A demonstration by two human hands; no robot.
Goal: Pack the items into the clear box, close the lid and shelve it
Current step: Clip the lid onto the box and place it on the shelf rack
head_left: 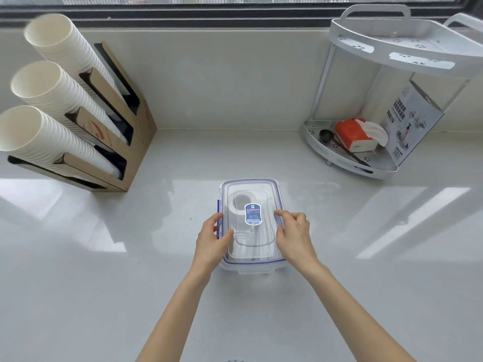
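The clear box (251, 266) sits on the white worktop (78, 283) with its lid (251, 194) on top. The left hand (213, 237) grips the box's left edge, thumb lying on the lid and fingers curled round the side by a blue latch (218, 207). The right hand (294, 232) holds the box's right edge, forefinger stretched onto the lid, its grip narrow on the rim. Through the lid a white roll (241, 202) shows, under a blue label (253, 214). Beyond the box to the left stands a cardboard holder (130, 152) with stacked paper cups (52, 95). Beyond the box to the right stands a white corner shelf (366, 171) holding a red tissue pack (351, 134) and a dark scoop (326, 134).
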